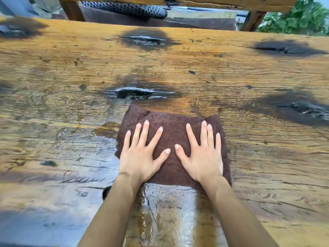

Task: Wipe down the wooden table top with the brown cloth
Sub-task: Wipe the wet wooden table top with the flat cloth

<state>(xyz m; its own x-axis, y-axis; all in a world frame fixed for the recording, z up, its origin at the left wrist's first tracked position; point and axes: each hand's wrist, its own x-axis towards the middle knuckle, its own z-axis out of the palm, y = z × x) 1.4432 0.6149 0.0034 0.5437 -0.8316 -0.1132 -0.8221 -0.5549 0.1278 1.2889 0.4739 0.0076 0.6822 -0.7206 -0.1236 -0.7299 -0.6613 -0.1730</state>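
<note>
Rough, knotted wooden table top [231,72] fills my view, wet and shiny toward me. On it, just below the middle knot, lies the brown cloth [175,122], folded so it takes both palms. My left hand [140,157] and right hand [203,159] lie flat on it side by side, fingers spread, to press evenly while wiping.

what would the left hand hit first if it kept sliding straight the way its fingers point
Probably the dark wet knot in the table top, just past the far edge of the brown cloth under the left hand. It looks like a shallow hollow, though its depth is unclear.
</note>
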